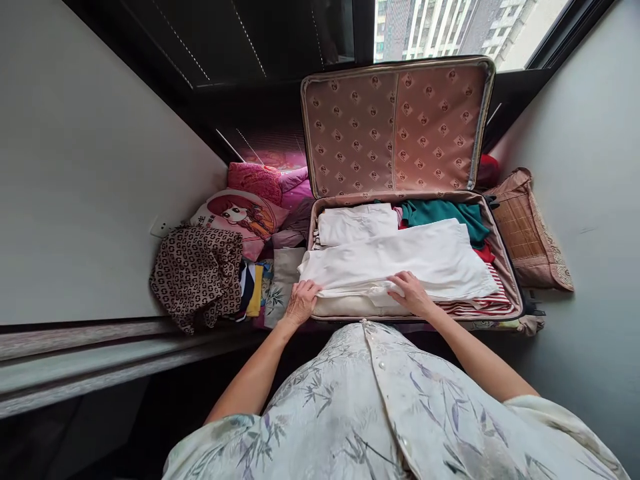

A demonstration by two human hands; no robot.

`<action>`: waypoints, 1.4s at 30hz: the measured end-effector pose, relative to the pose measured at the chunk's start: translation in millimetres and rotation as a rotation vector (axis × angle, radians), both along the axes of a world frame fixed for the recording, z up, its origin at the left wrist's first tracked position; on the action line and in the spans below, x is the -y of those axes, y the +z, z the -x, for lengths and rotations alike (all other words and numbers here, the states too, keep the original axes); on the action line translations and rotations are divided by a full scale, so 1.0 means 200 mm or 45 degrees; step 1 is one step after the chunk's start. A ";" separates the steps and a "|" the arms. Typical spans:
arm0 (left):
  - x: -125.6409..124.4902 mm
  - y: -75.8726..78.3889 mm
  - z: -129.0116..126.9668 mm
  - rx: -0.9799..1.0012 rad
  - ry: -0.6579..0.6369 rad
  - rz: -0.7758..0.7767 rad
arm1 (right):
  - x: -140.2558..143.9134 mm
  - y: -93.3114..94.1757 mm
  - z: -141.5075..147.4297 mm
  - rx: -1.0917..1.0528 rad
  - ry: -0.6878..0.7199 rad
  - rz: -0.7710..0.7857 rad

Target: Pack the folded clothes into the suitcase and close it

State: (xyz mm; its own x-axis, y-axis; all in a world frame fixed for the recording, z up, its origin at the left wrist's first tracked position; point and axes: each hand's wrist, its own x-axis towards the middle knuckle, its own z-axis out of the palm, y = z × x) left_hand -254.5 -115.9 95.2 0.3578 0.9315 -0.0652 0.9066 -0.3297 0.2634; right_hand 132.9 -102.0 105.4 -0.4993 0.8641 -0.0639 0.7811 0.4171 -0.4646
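A long folded white garment (pixel 390 257) lies across the clothes in an open suitcase (pixel 513 293). My left hand (pixel 303 300) is closed on its near left corner, with the thumb hidden. My right hand (pixel 411 293) holds the garment's near edge around the middle, fingers bent over the cloth. Beneath that edge shows an off-white cloth (pixel 350 307). Behind the long garment are another folded white garment (pixel 357 225) and a dark green garment (pixel 445 217). Red-and-white striped fabric (pixel 500 300) sticks out at the right.
The suitcase lid (pixel 395 127) stands upright against the window side. To the left are a brown patterned cloth bundle (pixel 200 273), a cartoon pillow (pixel 245 217) and a pink pillow (pixel 255 181). A brown woven cushion (pixel 525 230) leans by the right wall.
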 end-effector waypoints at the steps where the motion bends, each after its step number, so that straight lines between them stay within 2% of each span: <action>1: 0.00 0.00 0.00 0.009 -0.001 0.005 | -0.02 0.03 0.04 0.029 0.077 -0.010; 4: 0.01 0.00 0.00 0.030 0.000 0.021 | -0.05 0.10 0.15 0.247 0.360 0.091; 6: 0.01 -0.01 0.00 0.034 0.005 0.026 | -0.07 0.14 0.21 0.433 0.446 0.233; 8: 0.01 -0.01 0.00 0.037 0.009 0.026 | -0.10 0.17 0.24 0.574 0.424 0.323; 12: 0.00 -0.01 0.00 0.042 0.016 0.028 | -0.17 0.24 0.26 0.725 0.383 0.383; 17: -0.01 -0.01 -0.01 0.056 0.008 0.026 | -0.22 0.30 0.30 0.711 0.520 0.495; 20: -0.01 -0.01 0.00 0.043 -0.017 0.019 | -0.25 0.35 0.36 0.873 0.611 0.558; 23: -0.01 -0.01 0.00 0.020 -0.054 0.017 | -0.28 0.43 0.37 1.009 0.575 0.518; 26: 0.00 -0.01 0.00 0.001 -0.050 -0.006 | -0.21 0.52 0.31 0.928 0.432 0.251; 28: 0.01 -0.01 0.00 -0.005 -0.012 -0.025 | -0.11 0.53 0.25 0.868 0.393 0.142; 30: 0.03 0.00 0.01 0.017 0.012 -0.026 | 0.01 0.48 0.19 0.846 0.433 0.208; 33: 0.06 0.00 0.04 0.189 0.003 0.067 | 0.13 0.37 0.12 0.718 0.509 0.454; 35: 0.06 -0.01 0.06 0.379 0.124 0.114 | 0.13 0.31 0.11 0.533 0.489 0.609; 37: 0.02 -0.03 0.07 0.528 0.437 0.035 | 0.09 0.28 0.12 0.376 0.371 0.676; 40: -0.09 -0.06 0.06 0.612 0.926 -0.060 | 0.02 0.26 0.16 0.355 0.158 0.584; 42: -0.16 -0.06 0.04 0.632 1.068 0.056 | -0.01 0.24 0.17 0.378 0.123 0.529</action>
State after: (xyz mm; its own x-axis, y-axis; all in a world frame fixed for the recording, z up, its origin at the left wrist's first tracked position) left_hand -263.0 -84.0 82.5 -0.4245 0.8965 -0.1271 0.6247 0.3916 0.6756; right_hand 98.3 -100.1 153.2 -0.4840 0.6863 -0.5429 0.8714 0.3212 -0.3708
